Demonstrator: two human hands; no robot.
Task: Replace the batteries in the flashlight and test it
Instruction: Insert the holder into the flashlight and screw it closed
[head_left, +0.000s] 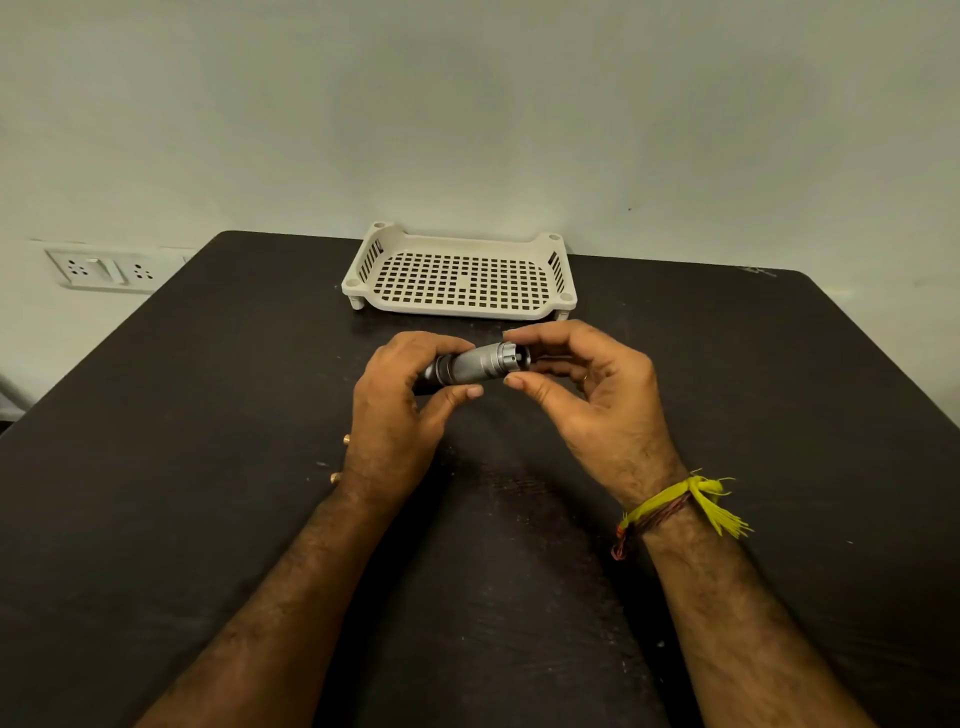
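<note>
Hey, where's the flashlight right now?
In the head view the flashlight is held above the dark table at centre, between the left hand and right hand, just in front of the white perforated tray.

I get dim, even light, soft shadows under the forearms, mild blur, and wide-angle bowing at the edges.

both forearms reaching forward, left hand (395, 400) curled in a grip, right hand (587, 395) fingers pinching

Flashlight (478, 362): silver-grey. Tabletop (208, 415): black, scuffed. Tray (460, 278): cream, grid-perforated. Wrist thread (685, 501): yellow and red. Wall (467, 104): off-white.
</note>
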